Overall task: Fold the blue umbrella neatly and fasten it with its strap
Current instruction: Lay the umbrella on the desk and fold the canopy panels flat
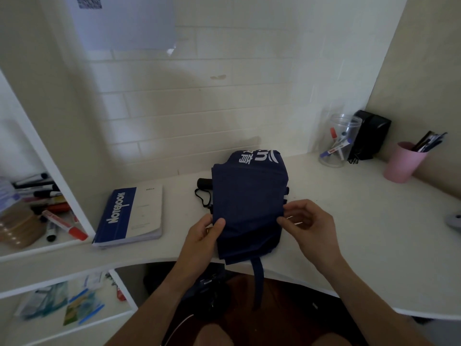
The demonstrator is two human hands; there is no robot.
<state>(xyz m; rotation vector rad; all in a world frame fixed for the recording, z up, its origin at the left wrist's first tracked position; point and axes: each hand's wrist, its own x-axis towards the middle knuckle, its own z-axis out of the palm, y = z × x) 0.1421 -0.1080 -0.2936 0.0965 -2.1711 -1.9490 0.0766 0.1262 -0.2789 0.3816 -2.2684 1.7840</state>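
1. The umbrella (249, 203) lies mid-frame on the desk (349, 221), strap (258, 283) dangling over the edge.
2. Left hand (202, 236) pinches its left edge.
3. Right hand (309, 226) pinches its right edge, fingers curled.

White desk (374, 221) w/ curved front edge, white brick-pattern wall (199, 108) behind, open shelves (62, 248) at left, dim light.

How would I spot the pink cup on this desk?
Start at the white desk and go to its far right corner by the wall. The pink cup stands there holding dark pens, right of a clear jar of markers. It is the only pink thing there.
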